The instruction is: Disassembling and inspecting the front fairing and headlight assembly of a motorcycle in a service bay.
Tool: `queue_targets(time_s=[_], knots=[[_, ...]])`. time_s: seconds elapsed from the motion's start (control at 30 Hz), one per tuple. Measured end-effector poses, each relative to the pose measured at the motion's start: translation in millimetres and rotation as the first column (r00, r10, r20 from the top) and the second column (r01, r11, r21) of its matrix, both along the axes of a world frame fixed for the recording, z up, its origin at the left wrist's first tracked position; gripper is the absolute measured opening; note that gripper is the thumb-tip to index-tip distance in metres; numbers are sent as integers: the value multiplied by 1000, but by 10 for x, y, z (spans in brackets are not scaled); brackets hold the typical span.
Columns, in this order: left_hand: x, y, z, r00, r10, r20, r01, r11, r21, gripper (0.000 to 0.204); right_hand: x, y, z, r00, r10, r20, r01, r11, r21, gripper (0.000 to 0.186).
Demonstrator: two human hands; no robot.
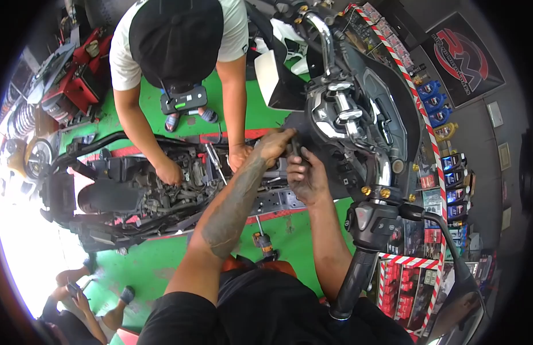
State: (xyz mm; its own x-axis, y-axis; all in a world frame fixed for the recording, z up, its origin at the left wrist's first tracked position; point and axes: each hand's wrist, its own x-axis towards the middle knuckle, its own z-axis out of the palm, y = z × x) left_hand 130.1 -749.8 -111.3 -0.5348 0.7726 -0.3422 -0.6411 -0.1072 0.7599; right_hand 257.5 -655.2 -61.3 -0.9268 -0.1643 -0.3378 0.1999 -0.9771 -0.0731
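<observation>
My left hand (273, 145) reaches to the front end of a stripped scooter frame (186, 195), its fingers closed at a small dark part (297, 145) that I cannot identify. Close beside it, my right hand (308, 179) is turned palm up, with fingers curled and thumb raised against the same dark part. Both hands are just left of the chrome handlebar (383, 172) and its front assembly. A co-worker's hands (170, 171) work at the engine area of the frame, one of them near my left forearm. A silver long-handled tool (216, 163) lies between.
A cordless power tool (265, 244) is on the green floor (157, 259) below the frame. The black handlebar grip (358, 282) and mirror (456, 305) rise close to my right arm. Shelves with bottles (433, 103) line the right wall. Another person sits at lower left.
</observation>
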Motion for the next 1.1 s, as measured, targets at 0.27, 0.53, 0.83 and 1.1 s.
queue_targets(time_s=[0.27,0.53,0.83,1.1], knots=[[450,-425,-308,906,410,106,-422,856,299,28,-241,166,-336,886,-404,228,126,683,719,17],[231,-391,-524,870,454,-195,-390,873,293,27,-501,154,-429,927,-346,147,97,599,795,25],[-20,-462,-170,71,-20,-997,-453,890,-50,25,-557,168,-437,913,-386,129,184,673,716,29],[-463,-439,-25,491,-348,-799,95,933,-347,30,-567,149,-395,933,-352,74,181,638,749,40]])
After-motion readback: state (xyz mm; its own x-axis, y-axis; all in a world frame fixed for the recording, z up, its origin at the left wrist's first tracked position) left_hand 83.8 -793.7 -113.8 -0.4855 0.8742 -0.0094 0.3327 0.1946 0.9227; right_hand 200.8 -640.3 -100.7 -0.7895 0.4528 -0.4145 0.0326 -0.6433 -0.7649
